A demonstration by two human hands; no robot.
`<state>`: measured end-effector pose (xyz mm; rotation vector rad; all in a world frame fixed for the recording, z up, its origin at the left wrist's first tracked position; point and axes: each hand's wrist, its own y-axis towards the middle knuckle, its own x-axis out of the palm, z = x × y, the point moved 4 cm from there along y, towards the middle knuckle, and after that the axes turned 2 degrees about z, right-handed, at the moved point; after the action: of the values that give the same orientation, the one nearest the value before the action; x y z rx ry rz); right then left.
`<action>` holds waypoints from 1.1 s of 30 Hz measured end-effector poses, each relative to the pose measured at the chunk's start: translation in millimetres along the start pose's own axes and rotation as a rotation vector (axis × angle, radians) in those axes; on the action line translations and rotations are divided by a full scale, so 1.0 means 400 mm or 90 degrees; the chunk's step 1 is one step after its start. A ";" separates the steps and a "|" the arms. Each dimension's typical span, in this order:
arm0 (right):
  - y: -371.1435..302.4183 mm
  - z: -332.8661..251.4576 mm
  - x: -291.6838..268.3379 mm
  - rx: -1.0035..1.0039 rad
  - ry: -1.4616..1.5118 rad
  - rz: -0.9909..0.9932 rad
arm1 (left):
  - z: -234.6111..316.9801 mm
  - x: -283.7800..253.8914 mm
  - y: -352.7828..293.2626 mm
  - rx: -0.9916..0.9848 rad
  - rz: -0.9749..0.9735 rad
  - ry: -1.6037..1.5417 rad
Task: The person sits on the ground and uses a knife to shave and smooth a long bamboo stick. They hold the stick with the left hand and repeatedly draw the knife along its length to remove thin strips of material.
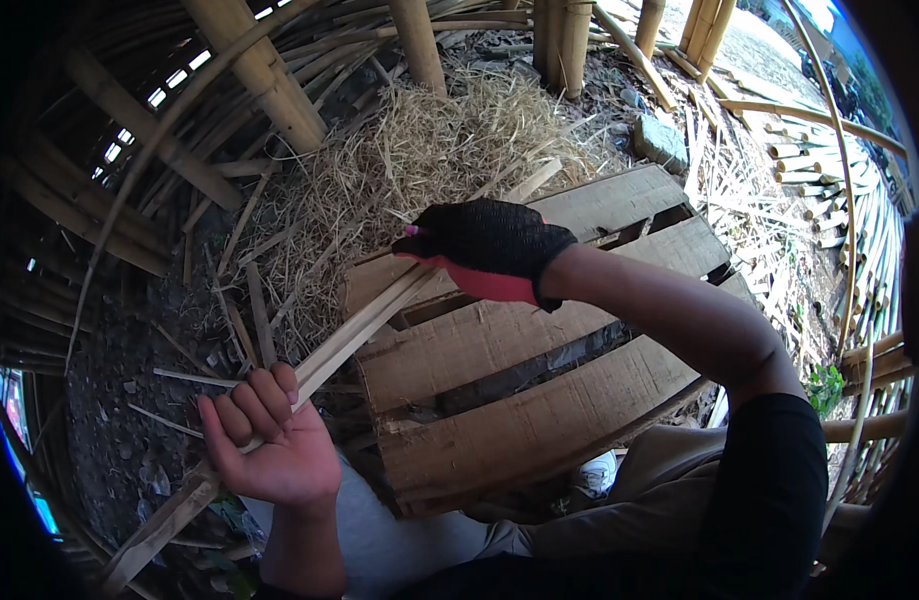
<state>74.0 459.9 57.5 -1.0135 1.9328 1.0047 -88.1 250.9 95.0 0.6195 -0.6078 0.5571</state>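
A long, pale split-bamboo strip [354, 335] runs slantwise from the lower left up to the middle of the view. My bare left hand [274, 440] is closed around it, palm turned up, with the fingers curled over the strip. At the strip's upper end, my right hand [489, 250], in a black and red glove, is closed on it. A small pink bit [411, 230] shows at the glove's fingertips; what it belongs to is hidden. Beneath the right hand stands a low slatted wooden platform [479, 360] with gaps between its boards.
A heap of straw-like shavings [469, 130] lies beyond the platform, near upright bamboo posts [416, 45]. A grey block [661, 143] rests at the far right. Several bamboo poles [829, 190] are stacked on the right. Loose strips [259, 315] litter the dark ground at left.
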 end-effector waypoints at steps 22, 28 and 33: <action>-0.087 -0.044 0.015 0.273 -0.206 -0.014 | -0.028 0.013 -0.037 0.020 0.020 0.041; -0.141 -0.034 0.060 0.291 -0.099 0.056 | -0.034 0.012 -0.029 0.020 -0.003 0.042; -0.131 0.034 0.012 0.475 -0.162 -0.078 | -0.048 0.016 -0.027 0.013 -0.004 0.043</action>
<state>120.6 449.9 31.9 -0.5302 1.7790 0.2656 -70.2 258.3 83.0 0.6203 -0.5373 0.5762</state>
